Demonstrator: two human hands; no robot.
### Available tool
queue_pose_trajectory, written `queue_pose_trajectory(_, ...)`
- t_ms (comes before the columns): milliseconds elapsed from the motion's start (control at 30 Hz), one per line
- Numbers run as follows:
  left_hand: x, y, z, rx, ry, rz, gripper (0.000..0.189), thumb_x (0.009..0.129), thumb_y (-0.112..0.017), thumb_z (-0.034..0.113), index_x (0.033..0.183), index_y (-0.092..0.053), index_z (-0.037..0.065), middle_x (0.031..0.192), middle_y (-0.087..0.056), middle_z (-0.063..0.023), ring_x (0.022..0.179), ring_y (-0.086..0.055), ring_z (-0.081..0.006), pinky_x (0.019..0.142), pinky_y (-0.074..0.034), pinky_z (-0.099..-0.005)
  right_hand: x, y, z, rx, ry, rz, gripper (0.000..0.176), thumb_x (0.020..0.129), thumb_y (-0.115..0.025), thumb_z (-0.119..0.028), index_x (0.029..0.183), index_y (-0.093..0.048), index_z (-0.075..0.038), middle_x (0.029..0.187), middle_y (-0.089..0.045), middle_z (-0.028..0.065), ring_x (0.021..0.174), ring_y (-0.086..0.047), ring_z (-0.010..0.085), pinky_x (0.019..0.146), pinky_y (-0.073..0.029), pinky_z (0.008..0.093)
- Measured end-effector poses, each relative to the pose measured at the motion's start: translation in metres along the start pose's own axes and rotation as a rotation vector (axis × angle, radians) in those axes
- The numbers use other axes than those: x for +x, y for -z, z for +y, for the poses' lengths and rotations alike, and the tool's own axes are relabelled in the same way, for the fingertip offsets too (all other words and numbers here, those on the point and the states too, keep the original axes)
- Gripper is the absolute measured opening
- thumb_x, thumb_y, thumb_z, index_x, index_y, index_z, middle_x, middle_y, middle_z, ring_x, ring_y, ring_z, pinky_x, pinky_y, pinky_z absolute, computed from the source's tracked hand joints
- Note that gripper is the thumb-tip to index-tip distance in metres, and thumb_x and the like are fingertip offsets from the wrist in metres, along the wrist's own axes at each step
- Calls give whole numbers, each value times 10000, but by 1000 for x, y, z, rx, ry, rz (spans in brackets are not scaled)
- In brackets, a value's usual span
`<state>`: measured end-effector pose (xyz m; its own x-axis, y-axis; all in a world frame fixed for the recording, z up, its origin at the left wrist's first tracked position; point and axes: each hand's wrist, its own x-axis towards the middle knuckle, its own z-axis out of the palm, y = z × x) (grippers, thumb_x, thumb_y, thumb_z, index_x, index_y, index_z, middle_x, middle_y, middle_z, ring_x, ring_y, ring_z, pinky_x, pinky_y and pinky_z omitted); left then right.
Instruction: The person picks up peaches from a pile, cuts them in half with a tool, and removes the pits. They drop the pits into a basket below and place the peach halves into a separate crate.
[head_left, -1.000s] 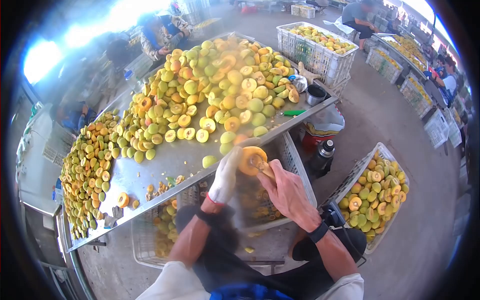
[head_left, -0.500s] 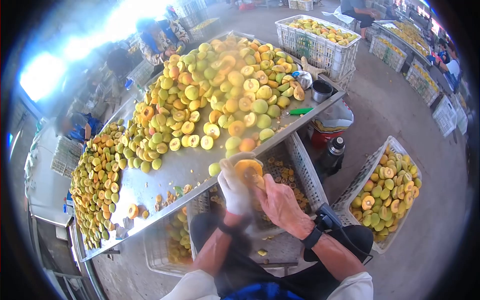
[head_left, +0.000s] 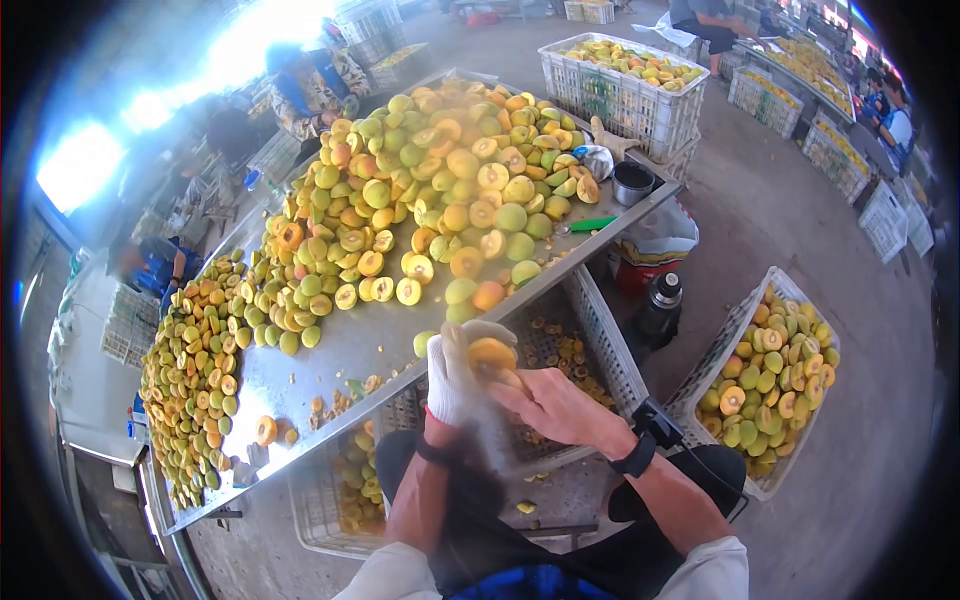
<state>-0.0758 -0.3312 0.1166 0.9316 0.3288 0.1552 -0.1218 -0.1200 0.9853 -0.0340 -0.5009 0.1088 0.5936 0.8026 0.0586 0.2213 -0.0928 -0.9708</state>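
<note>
My left hand (head_left: 451,382), in a white glove, is closed around a halved peach (head_left: 492,353) with orange flesh, just past the near edge of the metal table. My bare right hand (head_left: 565,408) is closed against the lower side of that half. Whatever its fingers pinch is blurred and hidden. Beneath both hands stands a crate (head_left: 612,340) with small cut-out pieces in it. A large heap of whole and halved peaches (head_left: 375,193) covers much of the tabletop beyond my hands.
The metal table (head_left: 345,325) slants across the view. On its right end are a green-handled tool (head_left: 592,224) and a dark cup (head_left: 632,182). A thermos (head_left: 660,305) and a fruit-filled crate (head_left: 688,405) stand at right. Across the table sits another person (head_left: 300,100).
My right hand has turned and shifted slightly left and down against the peach half. My left hand still holds the fruit. The whole view has shifted slightly.
</note>
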Motion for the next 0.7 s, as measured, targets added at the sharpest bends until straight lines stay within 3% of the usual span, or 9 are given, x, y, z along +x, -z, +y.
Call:
queue_pose_trajectory(100,1,0,11,197,6,-31,813,1108,-220,589,934,-734,-17,702,-682,-82,639,-641,-146,621,-510,-280,-2,-6,11,-216,70,43,403,1068,-553,-333,1021,-657,53,831,-650,275,710,-588,417,701,-500,455)
queue_pose_trajectory(200,6,2,3,140,-52,-99,812,1109,-222,585,916,-733,-17,707,-686,-87,643,-640,-146,627,-507,-281,-1,-2,10,-127,40,35,434,1075,-540,-370,996,-640,45,735,-638,200,648,-585,329,667,-485,446)
queue_pose_trajectory(300,6,3,0,104,-28,-121,907,1086,-197,663,907,-725,-52,773,-722,-116,691,-687,-196,643,-537,-288,-4,4,-4,101,-197,-107,477,1090,-518,-412,860,-579,1,613,-537,55,515,-501,191,502,-417,384)
queue_pose_trajectory(400,8,1,-3,31,-64,-145,925,1064,-210,709,896,-723,-41,775,-723,-119,693,-686,-195,634,-538,-292,-6,10,-9,500,-447,-245,554,1093,-494,-513,712,-455,-114,579,-367,-73,434,-351,36,371,-239,241)
queue_pose_trajectory(500,7,-11,3,-175,35,-69,881,1038,-269,748,964,-724,-3,784,-716,-103,689,-681,-189,638,-548,-314,-7,6,4,773,-408,-304,575,1083,-495,-546,685,-395,-143,561,-307,-78,429,-287,28,371,-207,227)
queue_pose_trajectory(600,16,-21,-3,-513,249,-3,858,1051,-226,728,991,-707,20,824,-701,-88,767,-657,-164,672,-528,-286,-3,-5,6,949,-326,-261,564,1080,-492,-555,714,-415,-133,569,-288,-77,416,-273,36,365,-218,230)
queue_pose_trajectory(700,20,-36,20,-741,315,266,815,1070,-246,689,1044,-701,13,842,-699,-83,790,-660,-164,681,-535,-282,-10,1,-5,1031,-329,-200,531,1096,-455,-542,747,-420,-142,591,-329,-73,412,-276,39,349,-240,223)
